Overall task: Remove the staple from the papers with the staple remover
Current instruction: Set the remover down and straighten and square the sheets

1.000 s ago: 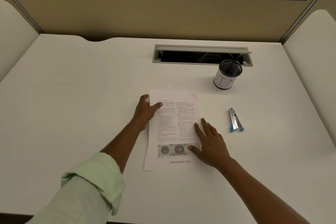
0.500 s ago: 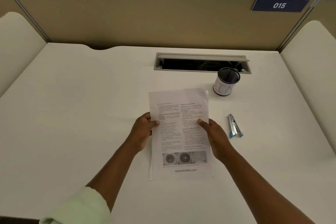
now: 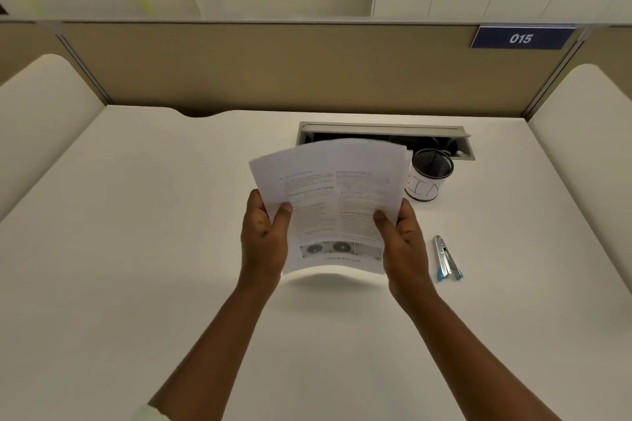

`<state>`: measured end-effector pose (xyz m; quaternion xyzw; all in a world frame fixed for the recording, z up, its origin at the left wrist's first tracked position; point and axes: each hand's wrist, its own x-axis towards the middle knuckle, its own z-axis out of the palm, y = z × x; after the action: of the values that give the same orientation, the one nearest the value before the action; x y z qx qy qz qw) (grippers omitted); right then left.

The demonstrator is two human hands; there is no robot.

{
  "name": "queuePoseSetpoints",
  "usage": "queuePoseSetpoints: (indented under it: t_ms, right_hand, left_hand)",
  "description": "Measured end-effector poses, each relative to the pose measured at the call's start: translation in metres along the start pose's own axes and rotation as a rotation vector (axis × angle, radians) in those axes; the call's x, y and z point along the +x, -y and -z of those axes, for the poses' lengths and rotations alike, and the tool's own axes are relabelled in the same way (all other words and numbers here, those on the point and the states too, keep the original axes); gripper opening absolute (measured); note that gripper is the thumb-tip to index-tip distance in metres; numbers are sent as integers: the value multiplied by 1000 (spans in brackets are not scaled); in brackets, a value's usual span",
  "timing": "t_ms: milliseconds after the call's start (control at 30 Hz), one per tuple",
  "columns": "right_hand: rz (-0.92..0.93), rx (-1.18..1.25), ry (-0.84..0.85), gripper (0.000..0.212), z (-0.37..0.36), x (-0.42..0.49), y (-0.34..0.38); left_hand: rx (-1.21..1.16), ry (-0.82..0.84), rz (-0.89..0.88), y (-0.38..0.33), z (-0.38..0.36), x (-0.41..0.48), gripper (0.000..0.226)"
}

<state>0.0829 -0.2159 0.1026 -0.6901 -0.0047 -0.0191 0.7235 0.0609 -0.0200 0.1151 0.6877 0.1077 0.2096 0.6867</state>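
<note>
The printed white papers (image 3: 328, 195) are lifted off the white desk (image 3: 143, 249) and bowed upward in the middle. My left hand (image 3: 263, 239) grips their left edge, thumb on top. My right hand (image 3: 403, 243) grips their right edge the same way. The staple is too small to see. The staple remover (image 3: 444, 258), silver with blue tips, lies flat on the desk just right of my right hand, untouched.
A mesh pen cup (image 3: 427, 176) with a white label stands behind the papers at the right. An open cable slot (image 3: 383, 133) runs along the back of the desk. Beige partition walls (image 3: 307, 72) enclose the back and both sides.
The papers went from lying flat under both hands to being gripped at both edges and raised off the desk. The view has tilted upward.
</note>
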Motion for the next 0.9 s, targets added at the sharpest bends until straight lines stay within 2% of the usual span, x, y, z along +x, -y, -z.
queuePoseSetpoints:
  t_ms: [167, 333, 400, 500, 533, 733, 900]
  right_hand:
    - [-97, -41, -67, 33, -7, -4, -28]
    - [-74, -47, -103, 34, -7, 8, -27]
    - [-60, -63, -133, 38, -8, 6, -30]
    - [-71, -105, -144, 48, -11, 0, -39]
    - [-78, -115, -148, 48, -12, 0, -41]
    - [-44, -237, -154, 22, -8, 10, -48]
    - [28, -440, -132, 13, 4, 13, -46]
  left_hand:
    - [147, 28, 23, 29, -9, -13, 29]
    - [134, 15, -2, 29, -10, 1, 14]
    - [114, 11, 10, 31, -12, -3, 21]
    - [81, 43, 62, 38, -17, -13, 47]
    - [75, 46, 71, 39, -18, -13, 49]
    - [95, 66, 66, 45, -22, -10, 38]
    - [199, 75, 100, 49, -17, -2, 14]
